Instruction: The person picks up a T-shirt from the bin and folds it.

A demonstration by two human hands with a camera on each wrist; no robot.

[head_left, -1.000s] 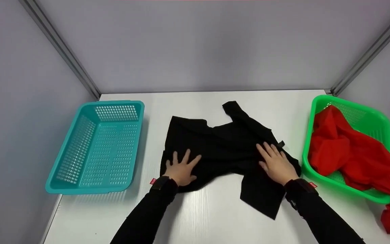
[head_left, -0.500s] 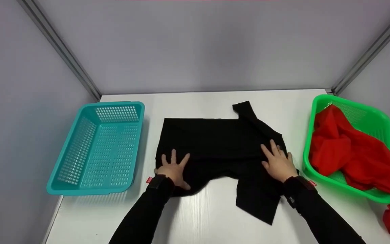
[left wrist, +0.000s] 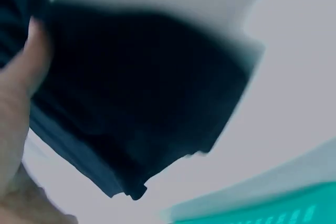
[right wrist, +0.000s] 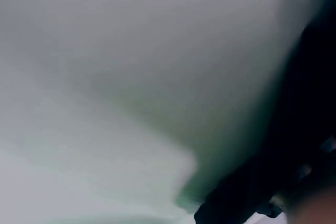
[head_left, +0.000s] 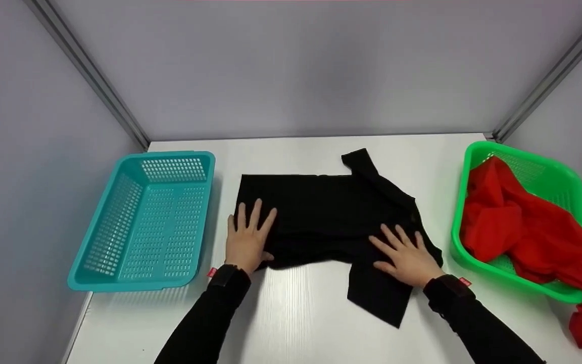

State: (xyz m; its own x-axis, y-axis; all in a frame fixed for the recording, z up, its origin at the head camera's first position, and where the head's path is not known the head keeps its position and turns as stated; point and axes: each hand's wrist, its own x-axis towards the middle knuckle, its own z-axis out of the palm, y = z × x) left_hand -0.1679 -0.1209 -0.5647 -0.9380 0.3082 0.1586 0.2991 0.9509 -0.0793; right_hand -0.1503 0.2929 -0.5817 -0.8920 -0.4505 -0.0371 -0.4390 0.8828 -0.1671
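Observation:
A black long-sleeved shirt lies sideways on the white table, its hem to the left. One sleeve points to the back, the other toward the front. My left hand rests with straight, spread fingers on the hem end near the front left corner. On the shoulder end, near the front sleeve, my right hand lies with its fingers spread. In the left wrist view the dark cloth spreads out beside my thumb. The right wrist view is mostly blurred, with dark cloth at its right.
A teal basket with nothing in it stands at the left. At the right, a green basket holds a red garment, which hangs over the front rim onto the white table. Grey panels enclose the back and sides.
The shirt's back edge has gone from wrinkled to straight, and its front edge is flatter. My left hand has slid left and farther back; my right hand has shifted slightly toward the front.

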